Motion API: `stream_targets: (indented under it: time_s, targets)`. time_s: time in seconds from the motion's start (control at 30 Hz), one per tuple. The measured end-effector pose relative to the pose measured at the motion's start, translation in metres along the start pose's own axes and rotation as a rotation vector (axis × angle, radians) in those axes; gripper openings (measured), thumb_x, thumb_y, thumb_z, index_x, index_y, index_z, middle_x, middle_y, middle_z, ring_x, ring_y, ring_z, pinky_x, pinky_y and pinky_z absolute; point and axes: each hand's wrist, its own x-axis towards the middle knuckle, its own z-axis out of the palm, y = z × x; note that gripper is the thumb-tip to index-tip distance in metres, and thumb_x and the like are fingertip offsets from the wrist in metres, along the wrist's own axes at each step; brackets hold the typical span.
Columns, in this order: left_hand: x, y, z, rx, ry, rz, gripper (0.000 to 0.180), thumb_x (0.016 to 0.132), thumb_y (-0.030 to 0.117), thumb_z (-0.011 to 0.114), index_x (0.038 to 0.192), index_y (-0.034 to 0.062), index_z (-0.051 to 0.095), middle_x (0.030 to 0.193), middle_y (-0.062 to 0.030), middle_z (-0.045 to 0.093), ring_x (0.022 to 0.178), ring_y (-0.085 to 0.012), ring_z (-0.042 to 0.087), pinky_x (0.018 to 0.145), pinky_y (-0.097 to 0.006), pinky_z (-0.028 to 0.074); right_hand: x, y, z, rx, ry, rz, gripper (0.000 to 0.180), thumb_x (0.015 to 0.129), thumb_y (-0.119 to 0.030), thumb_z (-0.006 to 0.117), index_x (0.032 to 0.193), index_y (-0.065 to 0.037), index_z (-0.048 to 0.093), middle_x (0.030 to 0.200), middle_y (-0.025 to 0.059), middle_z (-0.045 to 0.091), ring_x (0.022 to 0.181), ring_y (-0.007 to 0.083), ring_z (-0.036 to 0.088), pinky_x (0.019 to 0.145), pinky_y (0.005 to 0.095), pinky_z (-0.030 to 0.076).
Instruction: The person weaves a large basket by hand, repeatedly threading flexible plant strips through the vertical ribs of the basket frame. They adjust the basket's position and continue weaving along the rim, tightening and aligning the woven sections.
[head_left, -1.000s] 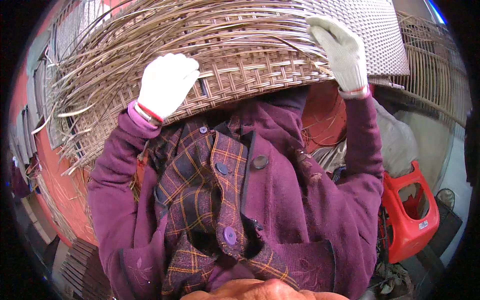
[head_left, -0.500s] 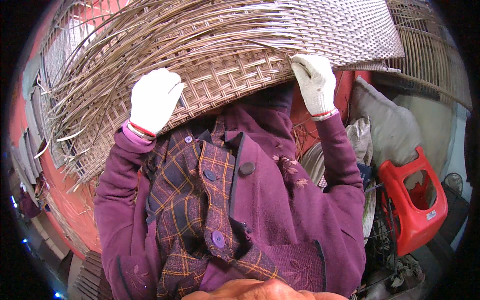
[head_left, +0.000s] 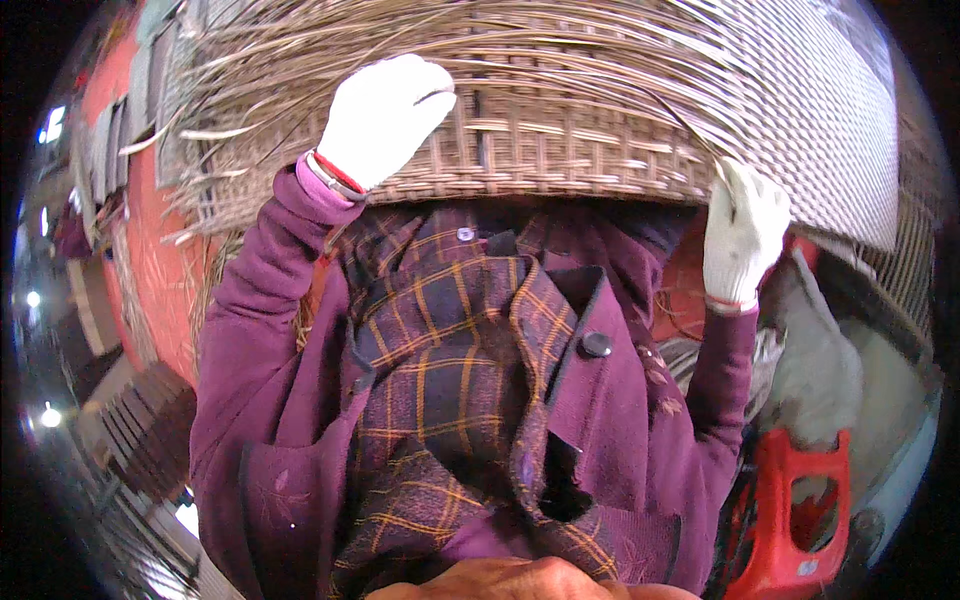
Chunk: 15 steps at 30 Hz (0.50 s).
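A woven panel (head_left: 600,170) of brown, flat wicker strands lies across the top of the view, in front of my body. Long loose strands (head_left: 330,85) run out from its tight weave toward the left. My left hand (head_left: 385,120), in a white knit glove, rests over the panel's near left part with its fingers closed; whatever they grip is hidden. At the near edge, farther right, my gloved right hand (head_left: 747,232) pinches the end of a dark strand (head_left: 660,103) between thumb and fingers. Beside that hand the finer, tighter weave begins.
A red plastic stool (head_left: 770,535) stands low at the right, below a grey sack (head_left: 820,360). More open slatted wickerwork (head_left: 915,220) sits behind the panel's right end. Red floor (head_left: 165,290) and a brown slatted piece (head_left: 150,430) show at the left.
The view has turned, so the panel and both hands appear farther right, with the left hand higher and the right lower. Against the panel, both hands keep roughly their places.
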Motion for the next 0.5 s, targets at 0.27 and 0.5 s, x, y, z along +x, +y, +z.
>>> stream_targets:
  time_s: [0.27, 0.5]
  targets:
    - [-0.056, 0.033, -0.018, -0.102, -0.112, 0.036, 0.013, 0.096, 0.021, 0.072, 0.102, 0.0102, 0.078, 0.099, -0.0084, 0.075, 0.088, -0.0304, 0.072, 0.077, -0.043, 0.058, 0.023, -0.102, 0.051, 0.522, -0.100, -0.154, 0.025, 0.090, 0.000, 0.082, 0.114, -0.007, 0.080, 0.108, 0.0104, 0.076, 0.103, 0.0305, 0.070, 0.094, 0.0403, 0.056]
    - [-0.101, 0.063, 0.004, -0.218, -0.185, 0.022, 0.023, 0.092, 0.023, 0.072, 0.113, 0.0153, 0.080, 0.111, -0.0046, 0.076, 0.099, -0.0278, 0.072, 0.085, -0.042, 0.059, 0.043, -0.129, 0.074, 0.343, -0.225, -0.261, 0.026, 0.084, -0.012, 0.085, 0.108, -0.015, 0.076, 0.098, 0.0057, 0.069, 0.092, 0.0299, 0.063, 0.083, 0.0429, 0.050]
